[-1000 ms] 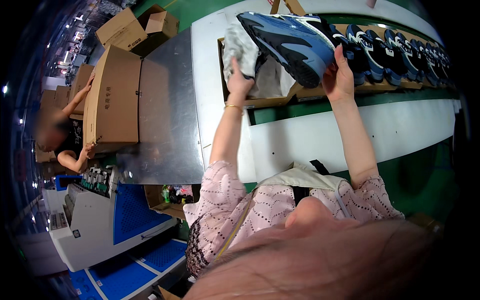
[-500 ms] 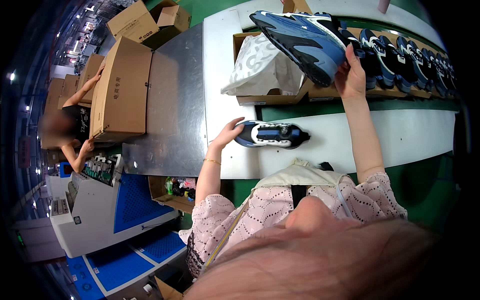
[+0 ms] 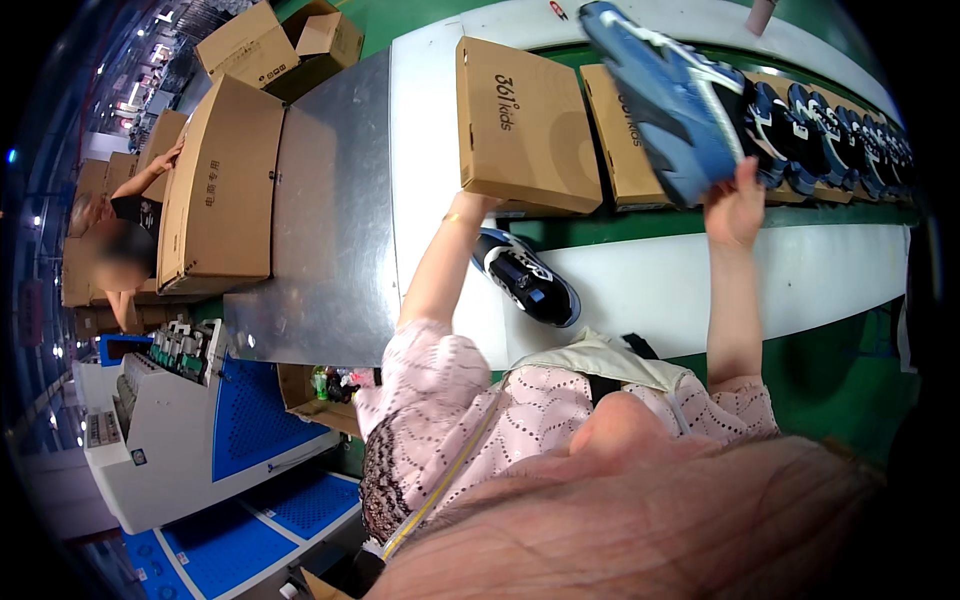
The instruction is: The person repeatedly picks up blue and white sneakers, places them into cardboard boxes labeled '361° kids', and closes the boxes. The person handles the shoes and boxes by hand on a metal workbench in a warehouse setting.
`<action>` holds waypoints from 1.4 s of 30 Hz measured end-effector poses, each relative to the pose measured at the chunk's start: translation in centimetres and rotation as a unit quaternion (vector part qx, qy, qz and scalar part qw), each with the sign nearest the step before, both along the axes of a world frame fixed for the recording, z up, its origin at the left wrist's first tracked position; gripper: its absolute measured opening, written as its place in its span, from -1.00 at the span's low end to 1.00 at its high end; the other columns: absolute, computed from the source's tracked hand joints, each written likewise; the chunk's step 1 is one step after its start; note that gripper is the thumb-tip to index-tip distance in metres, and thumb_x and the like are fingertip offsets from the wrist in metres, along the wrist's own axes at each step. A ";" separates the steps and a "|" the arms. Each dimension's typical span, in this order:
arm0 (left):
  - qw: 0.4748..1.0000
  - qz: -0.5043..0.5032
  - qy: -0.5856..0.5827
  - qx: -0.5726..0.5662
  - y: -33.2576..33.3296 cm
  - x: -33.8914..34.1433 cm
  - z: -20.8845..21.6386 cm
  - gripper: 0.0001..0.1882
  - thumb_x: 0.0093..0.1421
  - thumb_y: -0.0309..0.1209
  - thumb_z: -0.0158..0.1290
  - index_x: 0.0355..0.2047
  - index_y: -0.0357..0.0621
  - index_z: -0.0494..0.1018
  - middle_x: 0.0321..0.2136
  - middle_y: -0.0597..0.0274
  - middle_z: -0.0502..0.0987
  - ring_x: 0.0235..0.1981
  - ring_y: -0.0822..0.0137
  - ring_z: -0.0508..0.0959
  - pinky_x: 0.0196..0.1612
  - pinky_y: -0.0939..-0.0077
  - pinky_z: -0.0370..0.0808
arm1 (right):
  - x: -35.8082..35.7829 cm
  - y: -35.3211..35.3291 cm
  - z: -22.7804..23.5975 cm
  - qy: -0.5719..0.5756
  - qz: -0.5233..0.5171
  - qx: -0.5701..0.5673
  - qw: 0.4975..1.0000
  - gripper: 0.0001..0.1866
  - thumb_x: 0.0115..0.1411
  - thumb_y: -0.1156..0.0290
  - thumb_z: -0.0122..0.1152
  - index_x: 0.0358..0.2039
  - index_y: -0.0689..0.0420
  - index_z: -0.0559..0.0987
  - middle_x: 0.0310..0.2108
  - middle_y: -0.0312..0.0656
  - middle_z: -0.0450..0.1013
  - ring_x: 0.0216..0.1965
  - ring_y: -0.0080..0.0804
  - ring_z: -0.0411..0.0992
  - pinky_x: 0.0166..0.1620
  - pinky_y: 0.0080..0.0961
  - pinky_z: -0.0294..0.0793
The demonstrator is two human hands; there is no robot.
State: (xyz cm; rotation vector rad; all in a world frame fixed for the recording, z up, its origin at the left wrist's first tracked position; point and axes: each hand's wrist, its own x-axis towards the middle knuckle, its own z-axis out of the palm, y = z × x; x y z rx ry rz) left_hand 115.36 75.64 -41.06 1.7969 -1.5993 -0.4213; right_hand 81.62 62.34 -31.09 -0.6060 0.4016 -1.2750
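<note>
My right hand (image 3: 738,208) grips a blue sneaker (image 3: 675,105) with a white and black upper, held up tilted above the line of boxes. My left hand (image 3: 478,202) is at the near left corner of a closed brown shoebox (image 3: 530,125); its fingers are hidden at the box's edge. Below that box, a second sneaker (image 3: 525,280), black, blue and white, lies at a slant on the white tabletop (image 3: 640,290), close to my left forearm. Behind the raised sneaker, another brown shoebox (image 3: 620,140) is partly covered.
Several matching sneakers (image 3: 810,140) stand on boxes in a row to the right. A metal surface (image 3: 330,220) lies on the left. Beyond it a person holds a large carton (image 3: 220,190), near a white and blue machine (image 3: 190,410). Open cartons (image 3: 260,45) stand at the far left.
My left hand has gone from the tabletop sneaker up to the box. That sneaker has turned. A closed box shows where an open one with white paper was. The held sneaker moved right.
</note>
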 end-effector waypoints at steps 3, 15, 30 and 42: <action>0.904 0.114 -0.408 0.054 5.5 1.2 2.0 -0.50 0.13 -0.35 -0.03 0.10 -0.09 0.22 0.13 -0.01 0.20 0.16 0.04 0.19 0.20 0.18 0.09 | 5.2 0.4 -2.1 0.074 -0.015 -0.158 0.985 -0.79 0.11 0.44 0.19 -0.22 0.09 0.45 -0.24 -0.31 0.41 -0.21 -0.47 0.38 -0.12 -0.49 0.36; 0.811 0.378 0.403 0.190 16.1 10.2 2.3 0.01 0.05 -0.02 0.09 0.22 -0.39 -0.23 0.01 -0.20 0.32 -0.21 0.04 0.54 -0.23 0.29 0.52 | 5.1 11.8 -4.2 0.346 0.356 -0.631 0.597 -0.61 -0.20 0.31 0.39 -0.29 0.06 0.51 -0.27 -0.22 0.47 -0.34 -0.26 0.47 -0.35 -0.46 0.44; 0.931 0.062 0.340 0.122 1.1 2.8 -4.6 -0.27 0.16 -0.35 0.04 0.24 -0.11 -0.10 -0.03 0.19 0.36 0.02 0.35 0.32 0.05 0.53 0.26 | -5.9 8.4 0.8 0.366 0.130 -0.471 0.792 -0.65 -0.27 0.64 0.37 -0.45 0.22 0.40 -0.42 -0.14 0.39 -0.33 -0.23 0.36 -0.22 -0.46 0.34; 0.951 0.280 0.100 0.087 2.0 -1.1 -10.6 -0.31 0.02 -0.18 0.08 0.13 -0.19 0.15 0.01 -0.24 0.28 0.03 -0.13 0.31 0.09 0.20 0.27 | 5.1 -2.0 -9.0 0.552 0.069 -0.498 0.665 -0.64 -0.09 0.47 0.29 -0.23 0.10 0.45 -0.23 -0.14 0.38 -0.13 -0.14 0.37 -0.12 -0.41 0.35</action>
